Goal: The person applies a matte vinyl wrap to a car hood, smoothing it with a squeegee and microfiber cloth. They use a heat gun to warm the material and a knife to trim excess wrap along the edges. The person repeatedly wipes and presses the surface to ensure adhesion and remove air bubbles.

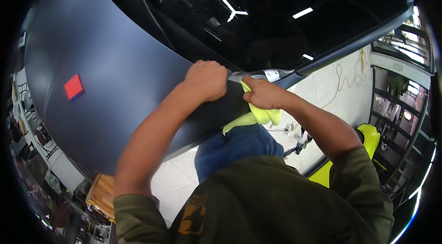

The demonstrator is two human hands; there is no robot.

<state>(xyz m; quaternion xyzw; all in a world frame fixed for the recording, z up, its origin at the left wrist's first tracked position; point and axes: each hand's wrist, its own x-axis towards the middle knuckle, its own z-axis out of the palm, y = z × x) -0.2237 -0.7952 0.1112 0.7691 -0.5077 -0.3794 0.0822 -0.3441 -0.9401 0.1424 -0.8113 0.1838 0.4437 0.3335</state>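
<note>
My left hand (207, 79) is closed in a fist above the matte dark grey car hood (115, 64), close to the windshield's lower corner. What its fingers hold, if anything, is hidden. Just to its right, my right hand (264, 93) grips a yellow-green cloth (260, 114), which hangs down over the car's edge towards my legs. Between and beyond the hands lies a crumpled pale grey piece (237, 76) that I cannot identify, beside a white patch (272, 75) at the windshield corner. A red block with a blue edge (74, 87) rests on the hood at the left.
The black windshield (276, 18) reflects ceiling lights. Below right stands something bright yellow-green (368, 139), partly behind my arm. A pale hose or cord (343, 83) lies on the tiled floor (175, 175). A wooden box-like piece (101, 195) and cluttered shelves are at the lower left.
</note>
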